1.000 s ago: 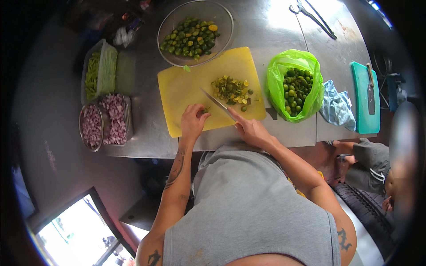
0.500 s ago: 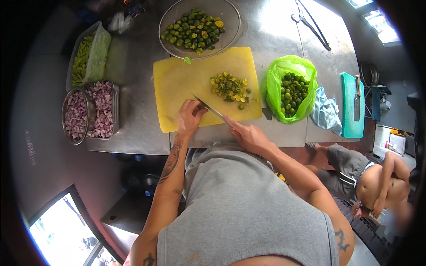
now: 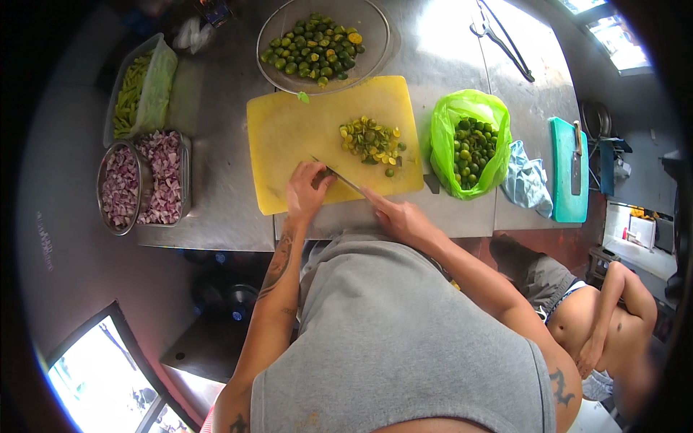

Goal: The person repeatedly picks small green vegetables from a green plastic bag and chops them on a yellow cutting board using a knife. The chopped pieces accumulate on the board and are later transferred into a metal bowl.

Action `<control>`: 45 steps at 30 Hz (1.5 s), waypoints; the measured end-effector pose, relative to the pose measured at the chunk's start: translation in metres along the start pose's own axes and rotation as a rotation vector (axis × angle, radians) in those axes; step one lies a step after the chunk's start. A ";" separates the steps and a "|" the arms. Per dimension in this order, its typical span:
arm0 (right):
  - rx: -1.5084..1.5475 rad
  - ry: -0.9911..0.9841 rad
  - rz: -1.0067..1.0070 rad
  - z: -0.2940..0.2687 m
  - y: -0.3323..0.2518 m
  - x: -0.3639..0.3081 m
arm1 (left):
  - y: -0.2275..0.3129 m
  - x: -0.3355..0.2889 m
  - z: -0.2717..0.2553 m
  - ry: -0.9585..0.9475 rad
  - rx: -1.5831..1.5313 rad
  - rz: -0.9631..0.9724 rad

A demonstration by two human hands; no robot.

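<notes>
A yellow cutting board lies before me on the metal table. Near its front edge, my right hand is closed round the handle of a knife, the blade slanting up and left across the board. My left hand is closed beside the blade, fingers bent together; what they hold, if anything, is hidden. Right of the blade sits a heap of cut green-yellow calamansi, with a few loose fruits at its edge. A bright green plastic bag of whole calamansi stands right of the board.
Beyond the board is a round strainer of calamansi. To the left stand a bowl and a tub of chopped red onion and a box of green vegetables. Rightward lie a blue cloth, a teal board with a knife, and tongs. A person is at right.
The view has shifted slightly. My hands and the knife keep nearly the same place on the board. The person at the right has moved nearer to me, with one arm lowered across the body.
</notes>
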State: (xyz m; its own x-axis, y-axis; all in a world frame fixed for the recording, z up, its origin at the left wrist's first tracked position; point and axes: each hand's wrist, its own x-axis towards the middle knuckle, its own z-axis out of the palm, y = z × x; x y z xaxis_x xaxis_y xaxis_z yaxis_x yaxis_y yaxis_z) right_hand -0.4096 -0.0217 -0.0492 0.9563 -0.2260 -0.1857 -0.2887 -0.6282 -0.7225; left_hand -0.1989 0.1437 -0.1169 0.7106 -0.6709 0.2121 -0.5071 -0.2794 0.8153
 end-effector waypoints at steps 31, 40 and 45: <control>0.092 0.177 0.223 0.007 0.012 -0.005 | -0.021 0.262 -0.042 -0.204 0.610 0.033; 0.060 0.164 0.227 0.011 0.017 -0.005 | -0.008 0.265 -0.044 -0.187 0.667 -0.021; 0.135 0.191 0.167 0.008 0.022 -0.005 | 0.072 0.232 0.005 0.138 0.464 0.160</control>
State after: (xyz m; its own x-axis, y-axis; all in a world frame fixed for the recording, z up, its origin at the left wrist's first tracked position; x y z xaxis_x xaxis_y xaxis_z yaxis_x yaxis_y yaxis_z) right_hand -0.4207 -0.0290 -0.0695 0.8663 -0.4622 -0.1894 -0.4200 -0.4689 -0.7770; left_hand -0.0725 -0.0357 -0.0118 0.6486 -0.6416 0.4094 -0.7555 -0.4775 0.4486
